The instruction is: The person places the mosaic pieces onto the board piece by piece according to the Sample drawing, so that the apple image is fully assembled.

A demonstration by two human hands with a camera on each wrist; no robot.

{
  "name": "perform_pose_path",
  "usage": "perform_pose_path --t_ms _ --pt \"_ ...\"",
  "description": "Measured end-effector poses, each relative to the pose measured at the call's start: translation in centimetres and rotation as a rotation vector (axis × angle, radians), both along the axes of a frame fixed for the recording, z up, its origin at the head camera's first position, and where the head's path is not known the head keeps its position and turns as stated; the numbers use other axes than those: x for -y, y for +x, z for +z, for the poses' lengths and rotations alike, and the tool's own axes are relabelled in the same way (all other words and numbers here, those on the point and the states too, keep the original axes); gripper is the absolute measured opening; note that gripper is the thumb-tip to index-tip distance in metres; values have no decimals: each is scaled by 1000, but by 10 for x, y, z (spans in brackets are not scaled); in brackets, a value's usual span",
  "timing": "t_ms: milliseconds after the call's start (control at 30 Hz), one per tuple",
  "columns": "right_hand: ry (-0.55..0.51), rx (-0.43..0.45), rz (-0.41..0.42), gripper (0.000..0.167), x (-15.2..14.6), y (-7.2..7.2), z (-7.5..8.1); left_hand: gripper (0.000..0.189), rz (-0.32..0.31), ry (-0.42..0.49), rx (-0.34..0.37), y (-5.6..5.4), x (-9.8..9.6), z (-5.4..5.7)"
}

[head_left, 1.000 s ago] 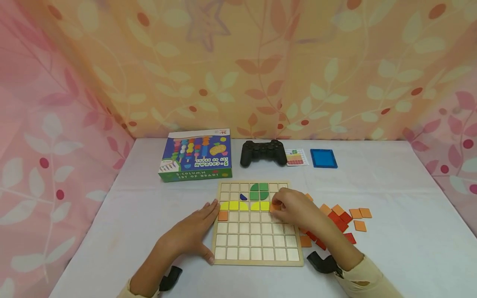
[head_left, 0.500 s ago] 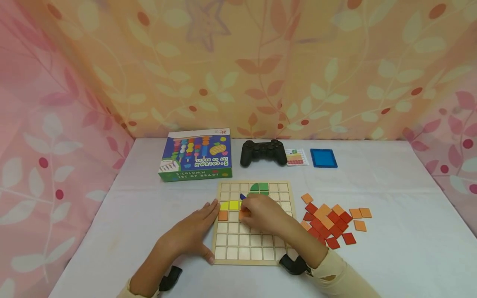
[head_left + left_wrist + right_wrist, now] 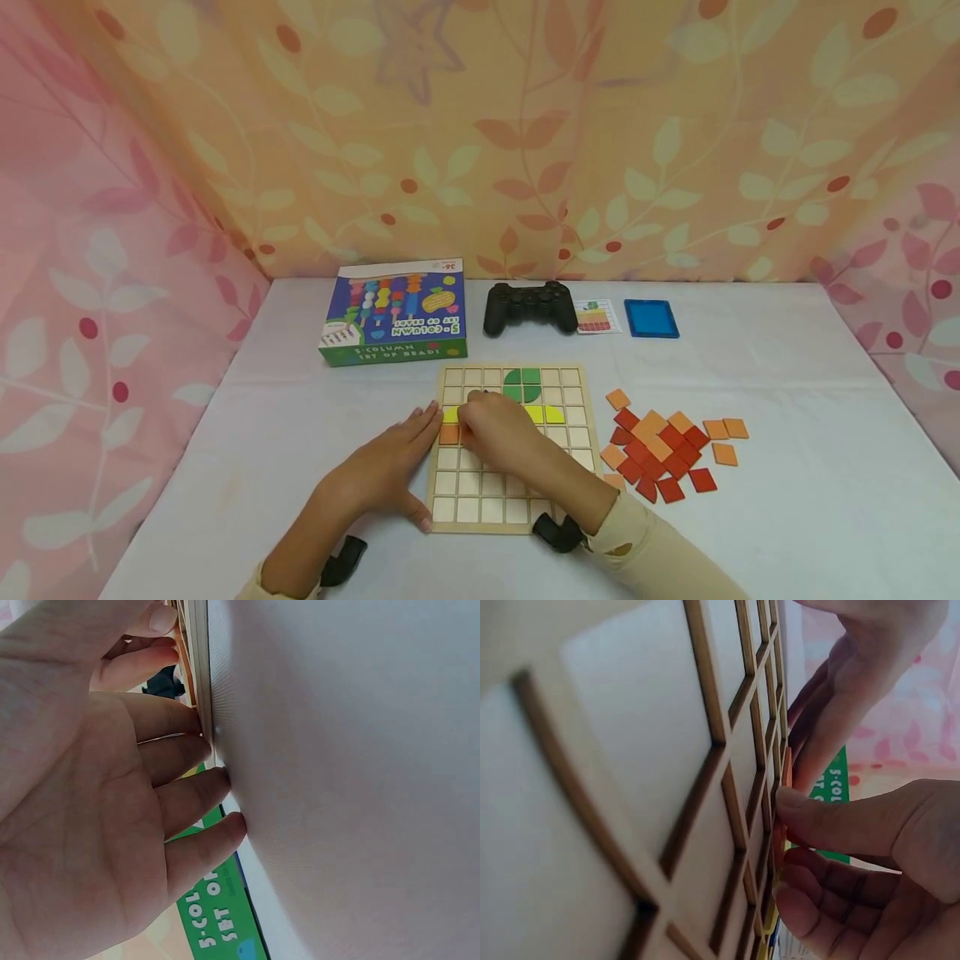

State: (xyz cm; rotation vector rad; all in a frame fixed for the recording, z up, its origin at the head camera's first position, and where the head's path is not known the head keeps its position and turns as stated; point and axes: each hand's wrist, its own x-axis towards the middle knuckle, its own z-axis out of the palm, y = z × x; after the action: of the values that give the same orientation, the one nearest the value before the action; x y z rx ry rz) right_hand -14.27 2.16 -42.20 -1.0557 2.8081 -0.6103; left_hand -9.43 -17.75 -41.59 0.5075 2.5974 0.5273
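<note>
A wooden grid board point(image 3: 517, 528) lies flat on the white table. My left hand point(image 3: 378, 467) rests along its left edge, fingers extended and thumb spread toward the near corner; in the left wrist view its fingertips point(image 3: 236, 825) touch down beside the board. Over the board's left part, my right hand point(image 3: 498, 429) pinches an orange square tile point(image 3: 780, 836) at a cell beside another orange tile point(image 3: 449, 434). That held tile is mostly hidden by the hand in the head view. Yellow tiles point(image 3: 553, 414) line the row above, partly covered. Green tiles point(image 3: 522, 385) form a cluster farther up.
Loose red and orange tiles point(image 3: 660, 450) lie in a pile right of the board. Behind stand a bead-set box point(image 3: 393, 312), a black game controller point(image 3: 530, 308), a pattern card point(image 3: 597, 317) and a blue tray point(image 3: 652, 305). Patterned curtains point(image 3: 525, 167) surround the table.
My right hand has moved left across the board with the orange tile, from its right side to near the left column. The left hand has stayed in place.
</note>
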Motion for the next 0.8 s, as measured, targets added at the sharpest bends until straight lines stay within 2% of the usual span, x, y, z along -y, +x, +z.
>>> perform_pose_path --t_ms 267,367,433,633,800 --pt "-63 123 13 8 2 0 0 137 -7 -3 -1 0 1 -1" --pt "-72 151 12 15 4 0 -1 137 -15 1 -9 0 2 -2" --pt "-65 141 11 17 6 1 -2 137 -20 6 -14 -1 2 -2" --pt "-28 72 4 8 12 -1 -2 138 -33 9 -29 -1 3 -3" --pt "18 21 -12 21 17 -2 -2 138 -29 12 -21 0 3 0"
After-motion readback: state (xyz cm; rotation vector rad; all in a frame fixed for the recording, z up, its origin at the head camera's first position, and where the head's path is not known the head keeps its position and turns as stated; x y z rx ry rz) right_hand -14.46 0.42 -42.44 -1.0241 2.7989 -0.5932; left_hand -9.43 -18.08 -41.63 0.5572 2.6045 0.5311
